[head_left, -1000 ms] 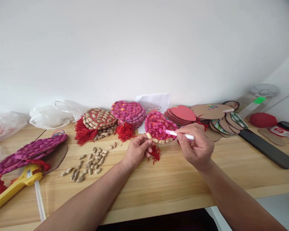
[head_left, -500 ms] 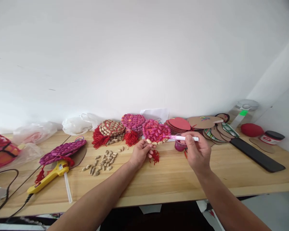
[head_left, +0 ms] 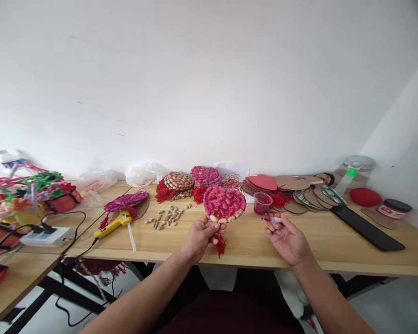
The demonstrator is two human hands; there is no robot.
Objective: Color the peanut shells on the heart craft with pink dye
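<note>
My left hand (head_left: pixel 199 239) pinches the lower edge of a round peanut-covered disc (head_left: pixel 225 203), tilted up towards me. Most of its peanuts are painted magenta; a few along the bottom rim are bare tan. A red tassel (head_left: pixel 220 246) hangs beneath it. In my right hand (head_left: pixel 290 240), palm turned up, is a white-handled paintbrush (head_left: pixel 275 220) with a magenta-stained tip pointing left, apart from the disc. Just behind the brush stands a clear plastic cup (head_left: pixel 263 203) holding magenta paint. Loose unpainted peanuts (head_left: pixel 167 217) lie left of my left hand.
A yellow glue gun (head_left: pixel 113 226) lies at left near a magenta disc (head_left: pixel 125 200) and a power strip (head_left: pixel 48 237). Behind are tasselled peanut discs (head_left: pixel 177 181) and stacked red discs (head_left: pixel 261 182). At right are cardboard pieces (head_left: pixel 292 182), a black bar (head_left: pixel 367 228) and a jar (head_left: pixel 394 208).
The brush has come away from the disc's right edge. My right hand has rolled palm up and lowered beside the paint cup. The view has shifted, showing more of the left side.
</note>
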